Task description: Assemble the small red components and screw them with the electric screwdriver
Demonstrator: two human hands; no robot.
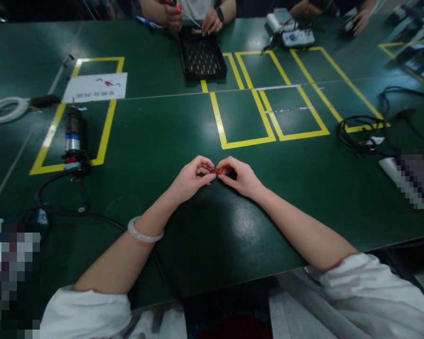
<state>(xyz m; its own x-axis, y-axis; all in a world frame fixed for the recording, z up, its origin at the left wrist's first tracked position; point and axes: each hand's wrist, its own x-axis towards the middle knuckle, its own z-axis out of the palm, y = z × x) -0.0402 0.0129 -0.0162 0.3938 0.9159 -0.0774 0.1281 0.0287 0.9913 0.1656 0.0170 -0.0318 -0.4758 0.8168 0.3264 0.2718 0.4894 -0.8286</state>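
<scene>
My left hand (191, 178) and my right hand (239, 176) meet over the middle of the green table (205, 226). Both pinch a tiny red part (216, 171) between thumb and fingertips, the left from the left side, the right from the right. The part is too small to make out its shape. A pale bangle (143, 232) sits on my left wrist. Both forearms rest low over the table.
A black slotted tray (202, 57) lies at the far edge, where another person's hands (192, 18) work. Yellow tape boxes (268, 108) mark the table. A cylindrical device (72, 134) with black cable lies left, a white sheet (96, 87) behind it, coiled cables (362, 134) right.
</scene>
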